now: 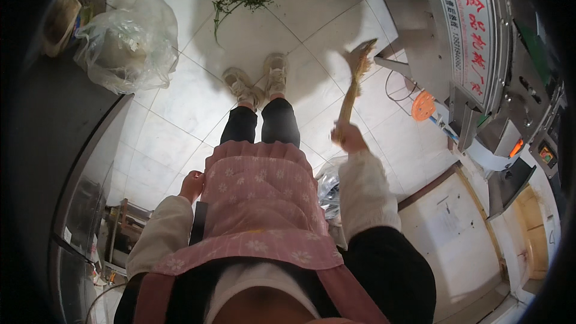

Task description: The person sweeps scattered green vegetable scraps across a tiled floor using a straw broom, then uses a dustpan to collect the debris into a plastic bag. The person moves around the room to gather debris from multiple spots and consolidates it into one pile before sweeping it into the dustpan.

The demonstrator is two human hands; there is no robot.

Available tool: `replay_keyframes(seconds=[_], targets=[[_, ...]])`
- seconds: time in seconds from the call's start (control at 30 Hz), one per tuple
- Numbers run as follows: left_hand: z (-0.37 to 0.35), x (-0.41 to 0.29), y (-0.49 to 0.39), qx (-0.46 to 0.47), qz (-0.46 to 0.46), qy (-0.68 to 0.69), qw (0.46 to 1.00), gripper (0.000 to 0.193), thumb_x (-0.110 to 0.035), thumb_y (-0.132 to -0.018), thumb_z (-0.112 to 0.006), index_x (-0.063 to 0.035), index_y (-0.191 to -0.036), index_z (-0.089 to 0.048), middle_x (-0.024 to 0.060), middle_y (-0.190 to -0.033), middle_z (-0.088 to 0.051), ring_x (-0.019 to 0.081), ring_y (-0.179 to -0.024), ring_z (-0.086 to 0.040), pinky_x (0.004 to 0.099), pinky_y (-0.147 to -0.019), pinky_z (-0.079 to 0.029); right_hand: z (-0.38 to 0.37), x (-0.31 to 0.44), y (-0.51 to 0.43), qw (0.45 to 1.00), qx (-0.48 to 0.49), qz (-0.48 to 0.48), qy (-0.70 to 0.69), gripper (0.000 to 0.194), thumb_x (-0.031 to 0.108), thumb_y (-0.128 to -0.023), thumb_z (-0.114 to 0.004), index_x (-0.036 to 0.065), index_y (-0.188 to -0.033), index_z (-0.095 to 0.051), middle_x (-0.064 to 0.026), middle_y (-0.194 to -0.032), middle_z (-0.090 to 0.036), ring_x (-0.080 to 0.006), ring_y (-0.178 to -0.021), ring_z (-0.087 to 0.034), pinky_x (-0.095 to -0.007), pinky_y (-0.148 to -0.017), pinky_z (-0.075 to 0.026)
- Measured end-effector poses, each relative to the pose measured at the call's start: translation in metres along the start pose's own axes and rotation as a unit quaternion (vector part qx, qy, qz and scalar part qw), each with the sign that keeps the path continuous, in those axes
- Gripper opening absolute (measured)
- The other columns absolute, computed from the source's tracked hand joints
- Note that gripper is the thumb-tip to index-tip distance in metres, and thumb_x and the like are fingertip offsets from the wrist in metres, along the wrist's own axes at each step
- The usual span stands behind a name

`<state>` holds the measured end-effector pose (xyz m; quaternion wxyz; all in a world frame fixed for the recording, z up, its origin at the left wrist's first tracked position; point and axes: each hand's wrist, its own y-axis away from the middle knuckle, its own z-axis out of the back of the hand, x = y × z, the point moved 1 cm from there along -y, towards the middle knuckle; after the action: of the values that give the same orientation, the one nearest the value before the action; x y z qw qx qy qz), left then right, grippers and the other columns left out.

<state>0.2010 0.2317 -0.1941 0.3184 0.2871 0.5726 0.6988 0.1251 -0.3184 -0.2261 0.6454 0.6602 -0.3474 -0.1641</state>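
My right hand [350, 137] grips the short handle of a small straw hand broom [358, 69], whose frayed bristle end points away from me above the tiled floor. Close to my left hip, beside the pink flowered apron [258, 189], hangs my left hand [192, 185] with its fingers curled; whether anything is in it cannot be seen. Beyond my shoes [275, 69] a small heap of green herb sprigs [245, 1] lies on the white tiles [310, 22].
A clear plastic bag [128, 54] stands at the upper left beside a dark cabinet [67, 112]. Steel machinery with a lettered plate [470, 36] lines the right, near an orange perforated disc [423, 105]. Another plastic bag [330, 189] sits by my right side.
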Motion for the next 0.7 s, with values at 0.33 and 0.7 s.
replay_keyframes(seconds=[0.33,0.7], targets=[[-0.004,-0.020,0.015,-0.017,-0.018,-0.059,0.998,0.040,-0.033,-0.083,-0.052,0.0018,-0.101,-0.062,0.0213,-0.099,-0.065,0.0302,-0.095,-0.062,0.0367,-0.081,-0.048,-0.205,-0.022,-0.030,0.979,-0.036,-0.120,0.161,0.027,0.010,-0.075,-0.061,-0.005,-0.097,-0.055,-0.0132,-0.073,-0.058,-0.0248,-0.060,-0.063,-0.0372,-0.049,-0.052],[-0.025,0.013,0.025,-0.026,-0.035,0.087,0.995,0.032,-0.026,-0.085,-0.056,0.0021,-0.099,-0.058,0.0135,-0.089,-0.062,0.0224,-0.080,-0.060,0.0329,-0.069,-0.049,-0.252,0.027,0.051,0.981,0.095,-0.126,0.115,0.021,0.014,-0.080,-0.061,0.006,-0.098,-0.053,-0.0061,-0.071,-0.052,-0.0222,-0.066,-0.060,-0.0351,-0.056,-0.050]])
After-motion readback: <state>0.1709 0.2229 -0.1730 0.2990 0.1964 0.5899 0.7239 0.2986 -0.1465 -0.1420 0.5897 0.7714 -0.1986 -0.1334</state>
